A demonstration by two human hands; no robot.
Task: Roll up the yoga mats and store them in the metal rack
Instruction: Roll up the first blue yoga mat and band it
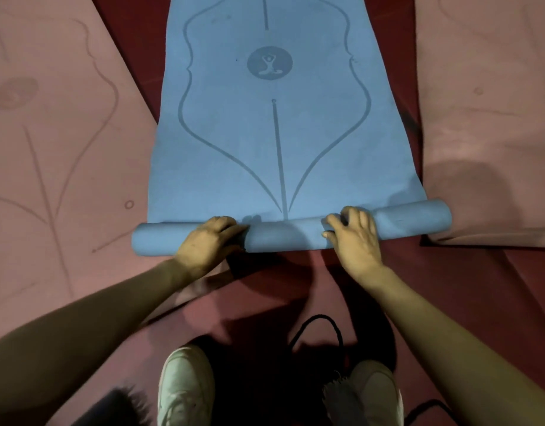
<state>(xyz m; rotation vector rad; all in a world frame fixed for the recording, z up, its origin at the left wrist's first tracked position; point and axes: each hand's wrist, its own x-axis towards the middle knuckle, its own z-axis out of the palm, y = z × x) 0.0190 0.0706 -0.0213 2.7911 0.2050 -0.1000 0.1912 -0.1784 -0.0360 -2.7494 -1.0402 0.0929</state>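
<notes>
Pink mat [49, 149] flat along the left side of the floor [449, 287], with a faint line pattern on it. Next over I've got the blue mat [265, 133] running away from me up the middle, printed side up. Its near end is wound into a roll [289, 233] lying crosswise, and the roll's left tip sits over the pink mat's edge. Left hand [208, 244] is on the roll left of centre, fingers curled over the top and clamped round it. Right hand [354, 238] is right of centre, fingers bent over the roll, thumb on the near side, gripping too. The roll's right tip overlaps a second pink mat [486, 118], flat on the right side of the floor. Along the near edge there's a white shoe [185, 385], then a black cord [326, 321] looping on the floor. It's too dark there for me to tell what it's tied to.
</notes>
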